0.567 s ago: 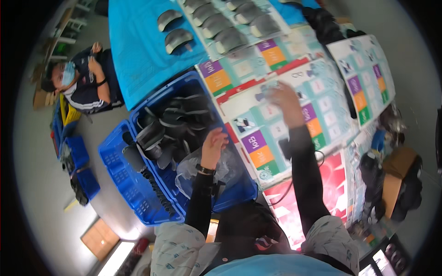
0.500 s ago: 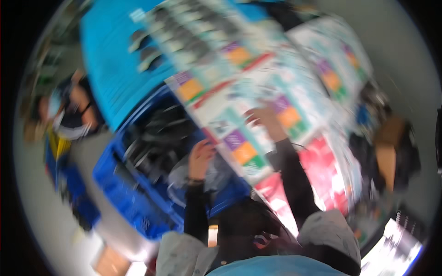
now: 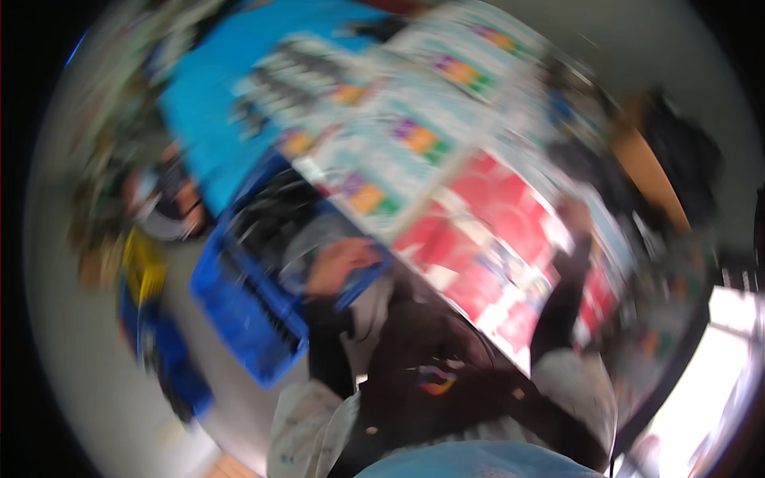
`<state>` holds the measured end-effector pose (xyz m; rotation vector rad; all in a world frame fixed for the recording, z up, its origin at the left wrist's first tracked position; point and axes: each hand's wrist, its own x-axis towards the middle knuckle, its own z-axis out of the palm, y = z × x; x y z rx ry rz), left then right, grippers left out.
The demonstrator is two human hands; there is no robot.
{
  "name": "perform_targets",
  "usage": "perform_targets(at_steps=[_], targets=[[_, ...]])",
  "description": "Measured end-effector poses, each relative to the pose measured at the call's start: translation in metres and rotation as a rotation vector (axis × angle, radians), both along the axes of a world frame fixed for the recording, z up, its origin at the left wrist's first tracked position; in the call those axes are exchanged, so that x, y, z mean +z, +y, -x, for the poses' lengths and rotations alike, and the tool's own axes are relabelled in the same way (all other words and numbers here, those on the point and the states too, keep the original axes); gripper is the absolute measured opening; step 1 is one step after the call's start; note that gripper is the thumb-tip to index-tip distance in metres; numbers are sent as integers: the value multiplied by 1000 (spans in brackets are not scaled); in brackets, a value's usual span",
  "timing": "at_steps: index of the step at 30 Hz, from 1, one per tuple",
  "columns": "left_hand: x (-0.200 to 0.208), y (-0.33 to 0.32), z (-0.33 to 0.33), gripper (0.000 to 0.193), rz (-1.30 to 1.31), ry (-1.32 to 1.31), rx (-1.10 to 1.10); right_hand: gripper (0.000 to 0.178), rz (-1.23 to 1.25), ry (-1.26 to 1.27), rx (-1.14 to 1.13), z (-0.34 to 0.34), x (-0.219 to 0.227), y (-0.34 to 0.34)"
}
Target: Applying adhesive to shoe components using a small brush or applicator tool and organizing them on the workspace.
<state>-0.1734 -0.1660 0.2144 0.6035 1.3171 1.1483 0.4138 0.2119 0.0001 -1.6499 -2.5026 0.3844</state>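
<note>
Now, our L hand (image 3: 343, 266) has drawn toward the near R corner of the blue plastic bin (image 3: 366, 285), beside the crumpled clear plastic bag (image 3: 298, 260); fingers look part-curled, grip: can't tell. Our R hand (image 3: 574, 217) has left the white-and-teal printed sheet (image 3: 368, 151) for the R edge of the red-and-pink printed sheet (image 3: 488, 191), so work's prob. moved there; blur hides its finger gap & any contact.
</note>
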Motion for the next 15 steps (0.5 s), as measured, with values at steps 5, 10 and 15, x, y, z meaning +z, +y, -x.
perform_targets(at_steps=[5,10,15], targets=[[19,-50,-94,36,-121,464,-374,29,323,305,-99,-33,-59,46],[58,-64,-161,56,200,-17,-684,16,150,197,-100,-25,7,-35],[-16,-141,-116,39,244,168,-350,32,679,1193,-329,102,234,-247]])
